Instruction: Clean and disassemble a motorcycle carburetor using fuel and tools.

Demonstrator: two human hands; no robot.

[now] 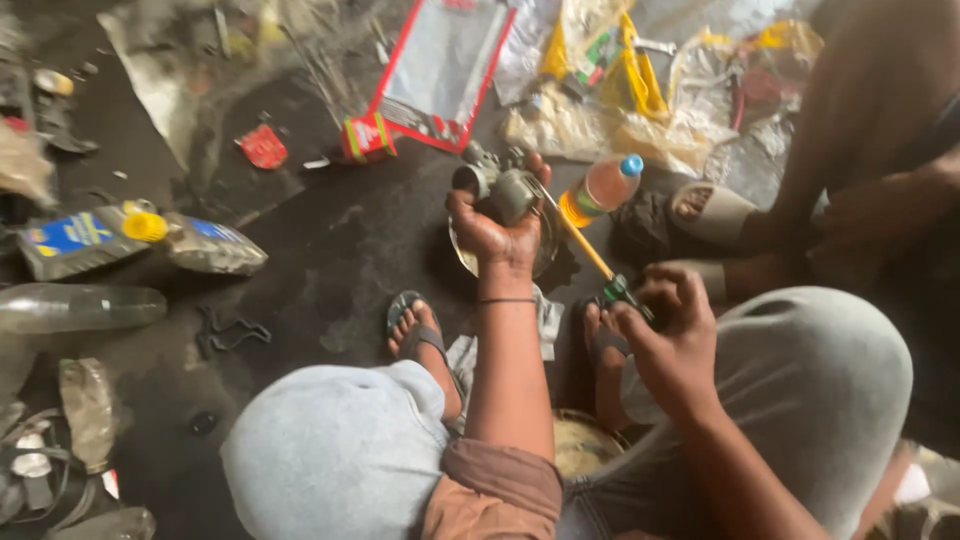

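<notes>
My left hand point(497, 225) grips a grey metal engine part point(497, 186), like a small carburettor, held up over a shallow metal bowl point(548, 246) on the floor. My right hand point(668, 322) is closed on the dark green handle point(617, 291) of a screwdriver. Its yellow shaft point(580, 243) slants up and left to the metal part. Both my knees, in grey trousers, frame the bottom of the view, and my feet in sandals rest on the dark oily floor.
A small bottle of orange liquid with a blue cap point(602, 187) lies beyond the bowl. Another person's leg and sandalled feet point(712, 212) are at the right. Plastic bags, a red-framed packet point(440, 65), bottles point(80, 306) and scrap litter the floor.
</notes>
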